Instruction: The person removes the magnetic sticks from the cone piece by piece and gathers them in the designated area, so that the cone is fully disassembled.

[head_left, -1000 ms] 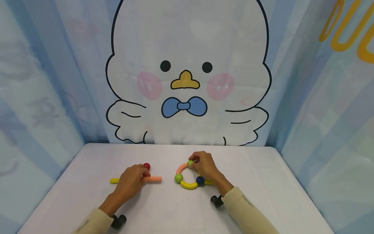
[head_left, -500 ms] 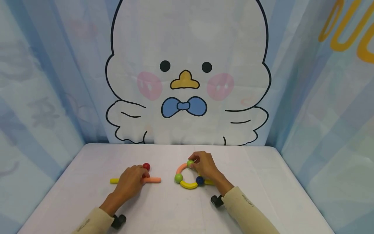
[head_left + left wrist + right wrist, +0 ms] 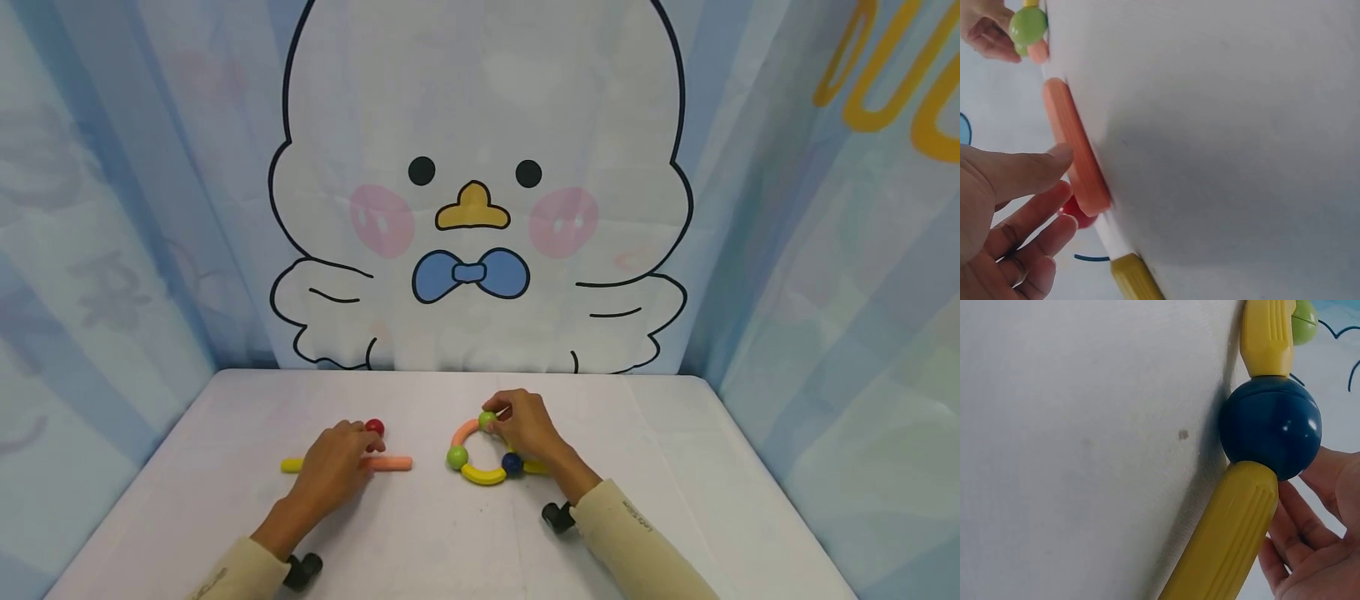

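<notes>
In the head view my left hand (image 3: pixel 335 461) is over a straight orange stick (image 3: pixel 390 463), thumb and index finger at its two sides near one end. In the left wrist view the thumb lies against that stick. A red ball (image 3: pixel 375 427) sits just beyond the fingers. My right hand (image 3: pixel 527 426) pinches a green ball (image 3: pixel 487 420) at the top of a ring. This ring joins a curved orange piece (image 3: pixel 464 432), a second green ball (image 3: pixel 457 457), a curved yellow piece (image 3: pixel 483 476) and a dark blue ball (image 3: pixel 1270 427). The ring's right side is partly hidden by the hand.
A yellow stick (image 3: pixel 292 465) lies left of the orange one, partly under my left hand. Another yellow stick (image 3: pixel 1222 534) runs out from the blue ball. The white table (image 3: pixel 450 542) ends at a curtain (image 3: pixel 480 333) printed with a cartoon bird.
The orange stick has shifted very slightly left at my left fingers. The right hand keeps its hold on the green ball, and the ring has not visibly moved.
</notes>
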Available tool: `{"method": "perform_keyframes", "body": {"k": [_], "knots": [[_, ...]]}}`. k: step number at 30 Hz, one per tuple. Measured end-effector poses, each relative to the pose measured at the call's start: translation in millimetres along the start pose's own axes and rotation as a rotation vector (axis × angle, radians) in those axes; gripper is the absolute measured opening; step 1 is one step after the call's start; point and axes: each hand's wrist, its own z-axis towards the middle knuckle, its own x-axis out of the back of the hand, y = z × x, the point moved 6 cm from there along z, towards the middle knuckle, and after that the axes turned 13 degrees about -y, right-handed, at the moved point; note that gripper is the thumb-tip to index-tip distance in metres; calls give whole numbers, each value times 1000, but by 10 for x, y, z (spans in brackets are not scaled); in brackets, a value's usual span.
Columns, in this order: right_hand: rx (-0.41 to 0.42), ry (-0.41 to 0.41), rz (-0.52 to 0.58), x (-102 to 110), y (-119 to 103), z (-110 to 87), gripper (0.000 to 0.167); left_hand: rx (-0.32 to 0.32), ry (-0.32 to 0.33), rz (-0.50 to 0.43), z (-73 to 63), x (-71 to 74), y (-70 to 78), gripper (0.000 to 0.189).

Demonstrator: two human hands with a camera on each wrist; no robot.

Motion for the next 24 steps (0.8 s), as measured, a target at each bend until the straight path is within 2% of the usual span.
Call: {"method": "perform_keyframes", "body": {"k": [6, 14, 20, 24], "knots": [[11, 28, -4, 56, -21, -100, 31, -28, 39, -45, 8, 59, 195, 24], [17, 67, -42, 189, -18, -323, 32, -160, 94, -138, 100, 15, 637, 31], [0, 79, -63, 264, 18, -508, 29, -275, 70, -228, 228, -85, 992, 32], [-20, 83, -67, 277, 79, -612, 27, -308, 39, -265, 323, -159, 1169, 31]]}}
